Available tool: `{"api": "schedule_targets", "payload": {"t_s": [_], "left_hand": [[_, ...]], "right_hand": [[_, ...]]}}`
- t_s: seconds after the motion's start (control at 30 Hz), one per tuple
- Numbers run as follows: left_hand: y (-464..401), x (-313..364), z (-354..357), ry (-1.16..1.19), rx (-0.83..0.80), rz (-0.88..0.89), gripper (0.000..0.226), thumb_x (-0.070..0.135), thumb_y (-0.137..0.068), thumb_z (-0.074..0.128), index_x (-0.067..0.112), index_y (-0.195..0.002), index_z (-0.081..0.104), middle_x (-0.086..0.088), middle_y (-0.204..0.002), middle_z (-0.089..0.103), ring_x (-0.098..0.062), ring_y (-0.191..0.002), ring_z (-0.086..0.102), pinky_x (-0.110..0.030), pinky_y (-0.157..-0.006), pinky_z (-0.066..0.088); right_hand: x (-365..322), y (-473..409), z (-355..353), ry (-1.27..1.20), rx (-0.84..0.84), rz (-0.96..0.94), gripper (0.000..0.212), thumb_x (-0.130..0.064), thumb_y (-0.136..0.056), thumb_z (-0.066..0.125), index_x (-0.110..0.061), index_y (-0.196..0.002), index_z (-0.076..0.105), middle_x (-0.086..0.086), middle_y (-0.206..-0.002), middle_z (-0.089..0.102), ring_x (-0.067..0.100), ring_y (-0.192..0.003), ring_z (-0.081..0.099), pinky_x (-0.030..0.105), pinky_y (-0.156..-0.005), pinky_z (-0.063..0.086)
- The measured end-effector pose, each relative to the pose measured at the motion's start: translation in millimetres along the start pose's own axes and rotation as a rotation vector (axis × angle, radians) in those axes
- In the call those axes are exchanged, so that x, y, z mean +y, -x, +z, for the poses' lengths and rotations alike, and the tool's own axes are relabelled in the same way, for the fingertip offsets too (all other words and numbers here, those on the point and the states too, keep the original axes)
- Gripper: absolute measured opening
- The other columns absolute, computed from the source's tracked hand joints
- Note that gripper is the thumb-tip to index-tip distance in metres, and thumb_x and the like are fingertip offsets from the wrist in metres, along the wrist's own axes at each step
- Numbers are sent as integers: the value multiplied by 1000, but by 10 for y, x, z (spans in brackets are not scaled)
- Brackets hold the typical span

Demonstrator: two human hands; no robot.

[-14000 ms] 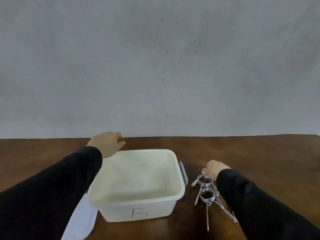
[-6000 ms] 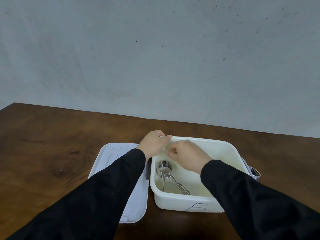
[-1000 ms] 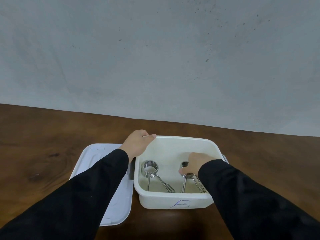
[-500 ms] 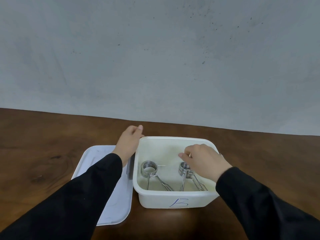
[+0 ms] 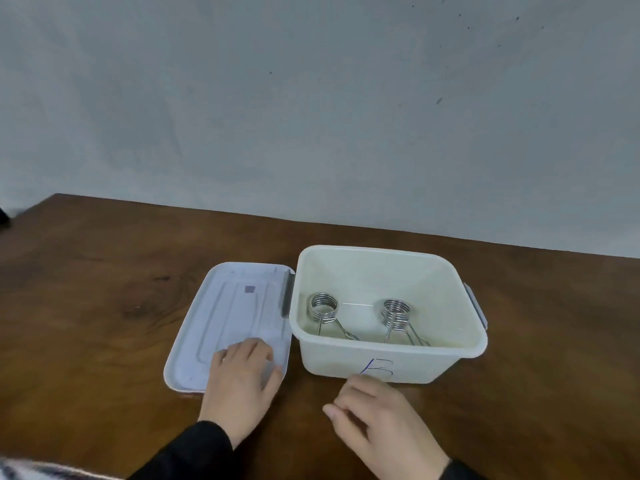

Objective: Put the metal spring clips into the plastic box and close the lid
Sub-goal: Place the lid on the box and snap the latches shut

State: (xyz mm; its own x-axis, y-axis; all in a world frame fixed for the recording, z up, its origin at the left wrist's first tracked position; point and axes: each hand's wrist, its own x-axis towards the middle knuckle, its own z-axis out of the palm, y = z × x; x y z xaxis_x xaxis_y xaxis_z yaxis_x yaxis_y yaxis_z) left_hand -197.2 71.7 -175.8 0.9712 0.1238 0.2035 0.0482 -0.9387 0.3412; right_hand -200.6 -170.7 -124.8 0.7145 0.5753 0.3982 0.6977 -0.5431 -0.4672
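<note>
A flat pale rectangular plastic lid (image 5: 235,320) lies just left of the open white plastic box (image 5: 388,362), nearly touching its side. The left hand (image 5: 239,382) rests on the lid's near corner, fingers (image 5: 256,351) spread flat, grasping nothing. Two coiled metal spring clips (image 5: 323,308) (image 5: 396,311) sit inside the box. Before its front wall the right hand (image 5: 384,424) hovers, loosely curled, empty. Bare dark wooden tabletop (image 5: 104,306) spreads around, a grey wall (image 5: 311,98) behind.
</note>
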Motion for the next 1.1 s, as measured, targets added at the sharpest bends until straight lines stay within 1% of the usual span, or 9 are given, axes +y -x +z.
{"api": "schedule_targets", "payload": {"t_s": [0.2,0.3,0.5,0.63,0.73,0.83,0.93,1.03,1.1], "left_hand": [[232,36,82,-117,-47,64,18,44,-92,55,30,-89,67,5,-126,66,-15,-117,61,-35,-109,37],[273,78,48,-143,-22,77,41,44,-97,31,29,-92,69,3,-134,64,-16,-121,59,-35,-113,32],[310,326,-466,122,265,-189,29,7,-99,54,3,-125,67,-15,-132,66,-35,-121,58,-52,-109,42],[269,427,-1065,396,629,-235,24,10,-103,44,19,-118,61,-16,-116,69,-38,-104,63,-49,-89,51],[160,591,-1651,430,830,-95,25,31,-107,33,50,-101,49,29,-93,66,6,-74,61,-12,-64,43],[-47,894,-2103,502,920,45,25,29,-106,28,47,-93,41,26,-77,55,13,-63,48,-11,-56,35],[-317,1241,-2251,645,859,63,28,28,-106,28,41,-85,41,16,-76,45,7,-66,45,-14,-60,35],[-601,1502,-2158,846,632,7,30,33,-106,34,32,-78,47,12,-72,45,-2,-62,41,-16,-53,36],[-780,1561,-2049,968,498,-105,25,42,-102,41,29,-90,58,11,-81,58,-4,-69,52,-22,-60,44]], "right_hand": [[381,368,316,-158,-167,373,28,-42,-99,53,-24,-81,64,-9,-87,59,8,-87,57,23,-79,49],[345,371,288,-185,-182,389,24,-39,-100,54,-27,-80,63,-9,-86,60,7,-87,57,17,-77,46],[243,311,141,-196,-213,375,22,-41,-101,51,-27,-93,67,-12,-89,60,6,-87,57,12,-74,46],[-9,161,-235,-304,-1,275,17,-36,-100,54,-27,-101,69,-13,-95,62,9,-92,59,13,-76,49],[-172,-73,-694,-410,279,226,16,-44,-98,52,-40,-109,63,-24,-114,58,3,-103,61,9,-84,48],[-97,-341,-1141,-391,562,215,37,-40,-96,55,-36,-133,51,-16,-136,52,6,-124,53,17,-100,43],[95,-533,-1553,-463,496,353,65,-35,-99,55,-31,-156,22,-13,-155,38,1,-140,38,27,-112,35],[273,-531,-1784,-544,471,462,46,-32,-101,55,-34,-145,40,-18,-130,63,1,-117,61,36,-100,51],[365,-476,-1837,-568,554,590,43,-33,-101,57,-35,-143,46,-16,-119,69,5,-109,66,40,-94,56]]}}
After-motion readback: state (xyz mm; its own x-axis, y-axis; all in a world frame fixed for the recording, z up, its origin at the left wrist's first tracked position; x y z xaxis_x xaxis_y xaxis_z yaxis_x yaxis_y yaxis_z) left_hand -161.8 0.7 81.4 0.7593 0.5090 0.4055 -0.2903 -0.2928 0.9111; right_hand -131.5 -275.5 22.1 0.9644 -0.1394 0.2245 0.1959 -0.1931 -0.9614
